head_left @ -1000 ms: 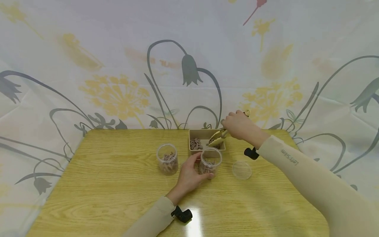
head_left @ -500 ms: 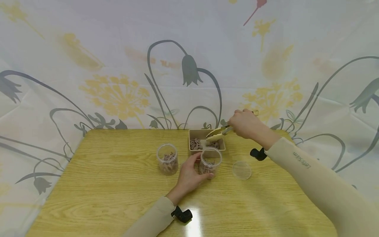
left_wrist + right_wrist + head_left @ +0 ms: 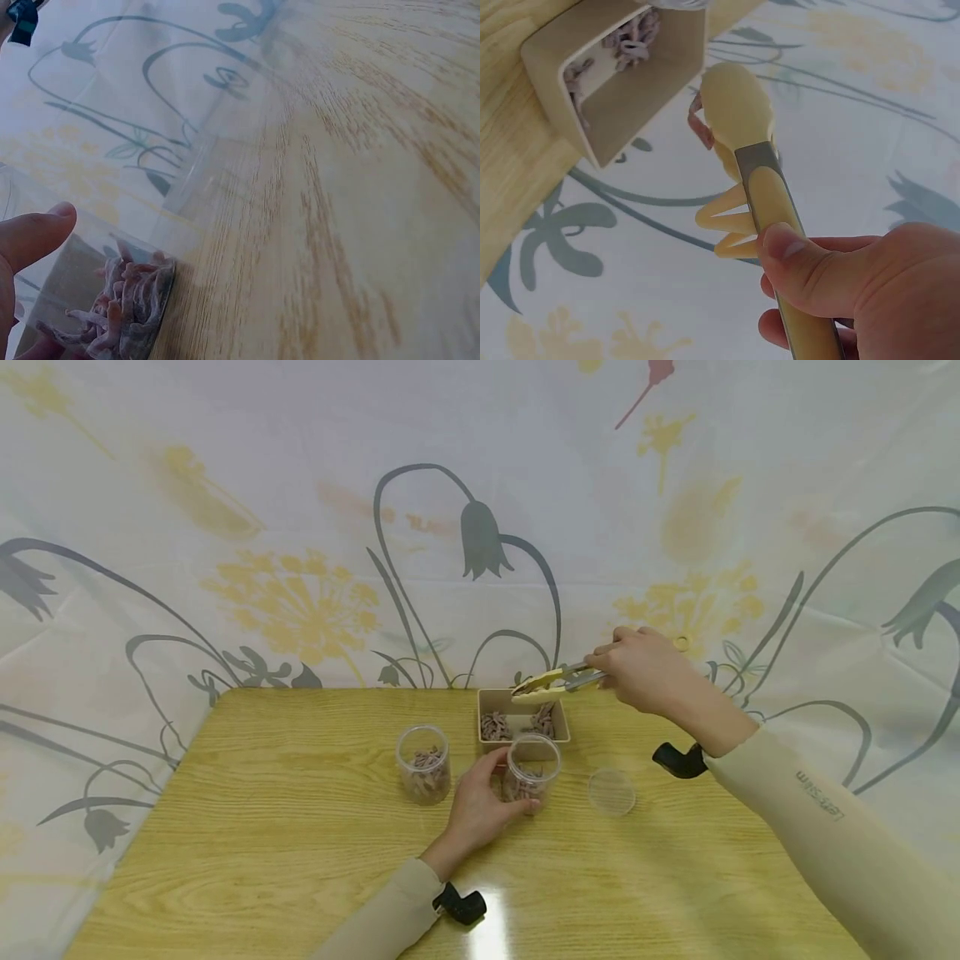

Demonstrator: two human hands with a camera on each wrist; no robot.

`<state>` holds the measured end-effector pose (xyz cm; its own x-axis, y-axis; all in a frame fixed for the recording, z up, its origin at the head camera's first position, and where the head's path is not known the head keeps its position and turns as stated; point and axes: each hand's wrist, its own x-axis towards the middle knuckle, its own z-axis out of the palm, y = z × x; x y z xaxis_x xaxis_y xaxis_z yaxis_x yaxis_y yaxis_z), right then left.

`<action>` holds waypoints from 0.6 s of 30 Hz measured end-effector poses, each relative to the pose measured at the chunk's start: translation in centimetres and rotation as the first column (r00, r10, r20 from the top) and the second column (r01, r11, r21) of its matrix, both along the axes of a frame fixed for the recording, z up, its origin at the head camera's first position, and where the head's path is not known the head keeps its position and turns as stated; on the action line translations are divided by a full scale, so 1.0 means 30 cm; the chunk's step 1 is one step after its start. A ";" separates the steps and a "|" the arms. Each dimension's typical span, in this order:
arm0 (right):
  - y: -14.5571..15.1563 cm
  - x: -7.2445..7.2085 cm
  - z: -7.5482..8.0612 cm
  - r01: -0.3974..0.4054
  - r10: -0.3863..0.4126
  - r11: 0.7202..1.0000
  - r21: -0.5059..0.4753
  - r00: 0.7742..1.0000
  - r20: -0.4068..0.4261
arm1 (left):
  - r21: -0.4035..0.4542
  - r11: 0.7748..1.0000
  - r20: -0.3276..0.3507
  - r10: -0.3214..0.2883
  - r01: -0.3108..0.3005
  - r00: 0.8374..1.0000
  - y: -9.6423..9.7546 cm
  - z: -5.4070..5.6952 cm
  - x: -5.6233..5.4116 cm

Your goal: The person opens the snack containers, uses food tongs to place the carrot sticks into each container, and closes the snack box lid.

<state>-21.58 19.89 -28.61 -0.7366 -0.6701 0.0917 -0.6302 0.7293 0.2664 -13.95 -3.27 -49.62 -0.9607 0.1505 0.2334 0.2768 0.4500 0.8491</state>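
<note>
My left hand [image 3: 480, 806] grips a clear plastic jar [image 3: 534, 768] standing on the table; small brownish-purple strips [image 3: 124, 300] lie in its bottom, seen through the wall in the left wrist view. Yellow-tipped metal tongs [image 3: 558, 681] are in my right hand [image 3: 645, 672], their tips over a beige rectangular box [image 3: 525, 693]. In the right wrist view a strip [image 3: 699, 124] pokes out from between the tong tips [image 3: 736, 105]. Two heaps of the same strips sit inside the box, at its left and right, with bare floor between them.
A second clear jar [image 3: 423, 764] with similar strips stands left of my left hand. To the right of the held jar a round clear lid [image 3: 612, 791] lies flat on the wooden table [image 3: 300, 860]. A flower-printed cloth [image 3: 337, 527] hangs behind the table.
The tongs have risen from the right heap in the box, and my right hand has moved up and to the right. My left hand and the jars have stayed put.
</note>
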 end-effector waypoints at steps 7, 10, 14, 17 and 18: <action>0.027 0.098 0.052 -0.071 0.068 0.997 -0.024 0.993 -0.094 | 0.010 1.000 -0.001 -0.006 0.006 1.000 0.004 -0.001 0.002; 0.035 0.139 0.065 -0.137 0.131 0.990 -0.038 0.982 -0.140 | 0.017 1.000 -0.004 -0.005 0.005 1.000 0.003 0.000 0.003; 0.045 0.183 0.066 -0.208 0.199 0.978 -0.030 0.961 -0.191 | 0.017 1.000 -0.009 -0.002 0.002 1.000 0.001 0.001 0.004; 0.049 0.210 0.062 -0.226 0.218 0.974 -0.019 0.956 -0.195 | 0.011 1.000 -0.006 0.001 -0.001 1.000 0.001 -0.001 0.003; 0.048 0.217 0.059 -0.229 0.221 0.973 -0.017 0.956 -0.192 | 0.009 1.000 -0.005 0.003 -0.003 1.000 0.001 -0.002 0.002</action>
<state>-15.06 21.34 -26.84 -0.5343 -0.8097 0.2427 -0.7204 0.5864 0.3704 -13.89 -3.24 -49.67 -0.9600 0.1457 0.2392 0.2795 0.4430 0.8519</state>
